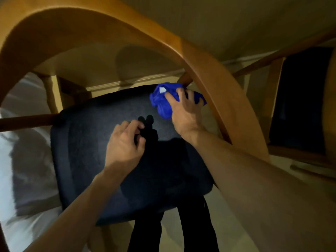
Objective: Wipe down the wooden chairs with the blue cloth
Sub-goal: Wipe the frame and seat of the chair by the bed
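No readable text, brands or numbers anywhere. Only candidate is a small white tag [162, 90] on the blue cloth [163, 102], and it's too blurred to tell whether anything is printed on it.

Bunched blue cloth [163, 100] pressed against wooden chair [209, 70] beside its seat
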The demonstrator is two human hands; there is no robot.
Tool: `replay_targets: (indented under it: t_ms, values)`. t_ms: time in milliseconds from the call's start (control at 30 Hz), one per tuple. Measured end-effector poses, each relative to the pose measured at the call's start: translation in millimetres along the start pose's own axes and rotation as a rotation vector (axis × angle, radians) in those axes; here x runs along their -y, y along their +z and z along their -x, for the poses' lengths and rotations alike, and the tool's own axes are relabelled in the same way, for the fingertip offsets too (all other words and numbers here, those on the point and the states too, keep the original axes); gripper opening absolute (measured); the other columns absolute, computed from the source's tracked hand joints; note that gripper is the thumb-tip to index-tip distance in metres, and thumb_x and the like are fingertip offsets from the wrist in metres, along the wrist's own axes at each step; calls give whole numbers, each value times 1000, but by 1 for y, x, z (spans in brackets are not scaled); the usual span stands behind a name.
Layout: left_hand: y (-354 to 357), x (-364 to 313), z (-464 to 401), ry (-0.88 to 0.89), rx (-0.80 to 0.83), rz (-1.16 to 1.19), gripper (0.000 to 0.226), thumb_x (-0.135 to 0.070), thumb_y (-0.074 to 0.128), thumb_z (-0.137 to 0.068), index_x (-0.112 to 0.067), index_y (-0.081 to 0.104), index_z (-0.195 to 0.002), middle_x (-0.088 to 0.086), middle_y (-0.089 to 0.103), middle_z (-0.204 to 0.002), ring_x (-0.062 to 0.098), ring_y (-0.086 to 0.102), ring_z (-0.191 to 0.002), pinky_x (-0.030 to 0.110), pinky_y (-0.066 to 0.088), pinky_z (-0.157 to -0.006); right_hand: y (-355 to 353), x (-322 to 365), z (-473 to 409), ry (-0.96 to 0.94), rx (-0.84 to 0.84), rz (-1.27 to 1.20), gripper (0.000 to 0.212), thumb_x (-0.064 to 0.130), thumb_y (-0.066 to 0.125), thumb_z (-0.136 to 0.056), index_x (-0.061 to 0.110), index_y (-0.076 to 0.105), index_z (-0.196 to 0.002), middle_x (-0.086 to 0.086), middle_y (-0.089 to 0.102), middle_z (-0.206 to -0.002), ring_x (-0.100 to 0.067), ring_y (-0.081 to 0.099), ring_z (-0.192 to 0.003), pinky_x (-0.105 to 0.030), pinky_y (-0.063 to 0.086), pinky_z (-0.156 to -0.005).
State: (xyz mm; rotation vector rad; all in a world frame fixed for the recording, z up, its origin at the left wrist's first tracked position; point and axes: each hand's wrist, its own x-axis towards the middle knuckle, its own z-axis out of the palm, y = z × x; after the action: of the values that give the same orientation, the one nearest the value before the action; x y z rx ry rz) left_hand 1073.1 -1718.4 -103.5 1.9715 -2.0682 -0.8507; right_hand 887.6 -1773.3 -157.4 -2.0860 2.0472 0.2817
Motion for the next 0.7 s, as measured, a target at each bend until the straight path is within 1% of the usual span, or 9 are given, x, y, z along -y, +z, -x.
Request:
replay_targets:
  t_ms: [100, 200, 267, 367, 433, 500, 600, 633, 700]
  values:
    - [-8, 6, 16, 27, 58, -49, 28, -17, 60, -84, -25, 56, -110, -7, 53, -97, 7, 40, -91, 24, 31, -76, 4, -1, 44, -14, 103, -34, 67, 20, 66, -83, 36, 38, -142, -8, 37, -140, -33, 35, -125, -62, 39, -92]
    - [-8, 6, 34, 89, 100, -40, 28, -10, 62, -82, -19, 60, -109, -4, 55, -93, 11, 46, -89, 25, 37, -74, 15, -7, 114, 26, 191, -109, 60, 22, 67, -83, 37, 43, -136, -4, 40, -139, -32, 33, -128, -61, 32, -96]
    - [-1, 3, 44, 148, 101, -29, 29, -1, 64, -79, -12, 64, -105, 0, 58, -90, 16, 50, -84, 27, 44, -70, 21, -4, 149, 48, 275, -121, 66, 19, 69, -78, 38, 41, -135, -2, 40, -137, -29, 32, -126, -60, 27, -98]
    - [9, -6, 54, 137, 119, 7, 27, 0, 65, -78, -14, 65, -102, -2, 59, -89, 13, 50, -83, 23, 42, -67, 22, -1, 164, 105, 325, -150, 70, 19, 73, -74, 37, 41, -133, 1, 41, -132, -26, 33, -124, -56, 25, -99]
    - [12, -10, 55, 116, 118, 19, 26, -4, 65, -79, -17, 65, -102, -6, 58, -88, 11, 49, -83, 22, 40, -65, 15, 0, 152, 171, 252, -197, 68, 18, 75, -71, 36, 44, -129, 0, 43, -131, -26, 35, -123, -55, 26, -98]
    - [13, -11, 55, 117, 121, 22, 25, -5, 64, -79, -18, 64, -101, -8, 57, -88, 9, 49, -83, 21, 41, -66, 0, 3, 127, 228, 17, -273, 70, 16, 76, -66, 32, 50, -129, -3, 48, -130, -28, 39, -122, -59, 31, -96]
    - [10, -9, 51, 142, 116, 36, 25, -2, 64, -78, -15, 66, -100, -6, 57, -87, 10, 48, -82, 20, 39, -68, -16, 6, 57, 127, -352, -275, 67, 17, 63, -66, 27, 54, -132, -7, 52, -133, -33, 42, -123, -59, 42, -87]
    - [8, -9, 50, 150, 118, 40, 26, -1, 64, -78, -14, 66, -100, -5, 58, -87, 11, 49, -83, 20, 39, -69, -19, 5, 32, 73, -374, -234, 65, 15, 62, -69, 27, 54, -132, -7, 52, -134, -33, 43, -123, -56, 44, -84]
    - [4, -6, 49, 150, 122, 33, 26, -1, 64, -79, -14, 65, -102, -6, 58, -87, 10, 48, -84, 16, 38, -70, -16, 3, -4, -12, -258, -149, 62, 13, 64, -78, 28, 51, -137, -6, 49, -137, -31, 42, -125, -53, 42, -87]
